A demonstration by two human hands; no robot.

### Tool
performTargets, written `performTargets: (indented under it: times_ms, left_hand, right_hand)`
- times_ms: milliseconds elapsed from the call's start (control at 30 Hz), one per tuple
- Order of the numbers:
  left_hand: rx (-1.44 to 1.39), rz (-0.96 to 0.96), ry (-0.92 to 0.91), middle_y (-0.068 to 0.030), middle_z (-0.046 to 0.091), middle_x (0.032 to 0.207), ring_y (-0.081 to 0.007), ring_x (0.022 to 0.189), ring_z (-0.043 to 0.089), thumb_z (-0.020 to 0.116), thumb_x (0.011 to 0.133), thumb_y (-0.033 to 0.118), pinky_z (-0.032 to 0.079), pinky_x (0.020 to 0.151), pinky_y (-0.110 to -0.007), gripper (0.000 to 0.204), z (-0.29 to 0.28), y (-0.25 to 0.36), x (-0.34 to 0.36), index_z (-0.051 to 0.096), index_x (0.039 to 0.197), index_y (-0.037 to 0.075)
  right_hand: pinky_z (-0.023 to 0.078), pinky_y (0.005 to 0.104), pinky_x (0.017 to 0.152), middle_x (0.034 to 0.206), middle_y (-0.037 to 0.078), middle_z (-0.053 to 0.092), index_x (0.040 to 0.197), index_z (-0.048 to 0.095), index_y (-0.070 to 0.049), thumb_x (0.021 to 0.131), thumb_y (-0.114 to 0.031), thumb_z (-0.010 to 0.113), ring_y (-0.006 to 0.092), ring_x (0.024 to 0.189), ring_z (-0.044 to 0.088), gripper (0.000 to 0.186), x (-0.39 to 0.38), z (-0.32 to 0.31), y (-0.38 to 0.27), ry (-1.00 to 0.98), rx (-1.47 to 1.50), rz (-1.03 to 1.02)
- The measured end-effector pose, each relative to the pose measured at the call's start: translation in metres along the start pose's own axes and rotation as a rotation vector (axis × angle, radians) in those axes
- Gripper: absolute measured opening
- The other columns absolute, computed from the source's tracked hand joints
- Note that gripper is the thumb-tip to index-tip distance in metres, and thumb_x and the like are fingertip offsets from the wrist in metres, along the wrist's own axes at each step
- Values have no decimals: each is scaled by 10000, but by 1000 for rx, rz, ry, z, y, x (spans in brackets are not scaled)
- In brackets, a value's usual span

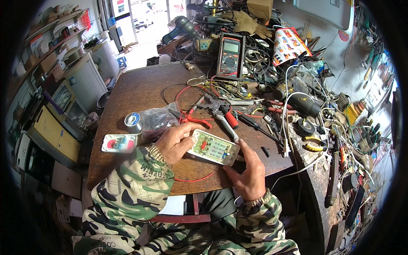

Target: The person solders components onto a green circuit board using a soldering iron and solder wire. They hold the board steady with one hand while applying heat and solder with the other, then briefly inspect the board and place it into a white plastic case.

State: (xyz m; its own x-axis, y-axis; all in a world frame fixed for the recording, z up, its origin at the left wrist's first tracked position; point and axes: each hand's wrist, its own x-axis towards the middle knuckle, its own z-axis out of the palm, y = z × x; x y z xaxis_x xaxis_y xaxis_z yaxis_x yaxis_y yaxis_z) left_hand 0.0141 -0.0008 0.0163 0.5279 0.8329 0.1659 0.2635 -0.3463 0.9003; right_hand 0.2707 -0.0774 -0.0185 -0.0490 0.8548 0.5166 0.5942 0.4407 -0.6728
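Note:
Between my two hands is a white plastic casing half [231, 161] with a green circuit board [212, 148] in it, component side up, above the table's front part. My left hand [175, 143] pinches its left end, thumb on the rim. Closed at the opposite end is my right hand [249, 172], its fingers along the casing's edge. To the left lies another white casing piece [120, 143] with red and bluish parts inside. Behind my left hand are a solder spool [133, 121], a clear plastic bag [158, 120] and a red clip [196, 120].
A multimeter [230, 56] leans upright at the back of the brown wooden table [127, 91]. Pliers [227, 127], a red-handled screwdriver [230, 119] and a black-handled tool [250, 122] lie beyond the casing. Tangled cables and a black tape roll [305, 127] crowd the right side.

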Motion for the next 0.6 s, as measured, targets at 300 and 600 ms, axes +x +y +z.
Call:
performTargets:
  times_ms: [300, 600]
  left_hand:
    - [-72, 56, 97, -145, 697, 1154, -137, 1038, 659, 508, 1045, 182, 521, 904, -288, 391, 1, 3, -1, 509, 1338, -75]
    - [-84, 60, 116, -157, 688, 1171, -159, 1064, 658, 519, 1039, 191, 513, 929, -302, 401, 1, 8, -2, 513, 1333, -82]
  right_hand:
    - [502, 362, 1014, 1304, 201, 650, 1398, 516, 31, 756, 44, 771, 304, 1222, 642, 691, 7, -21, 5, -120, 299, 94]
    - [515, 371, 984, 1219, 213, 678, 1347, 557, 28, 772, 39, 755, 323, 1168, 667, 609, 5, -18, 9, -61, 318, 85]
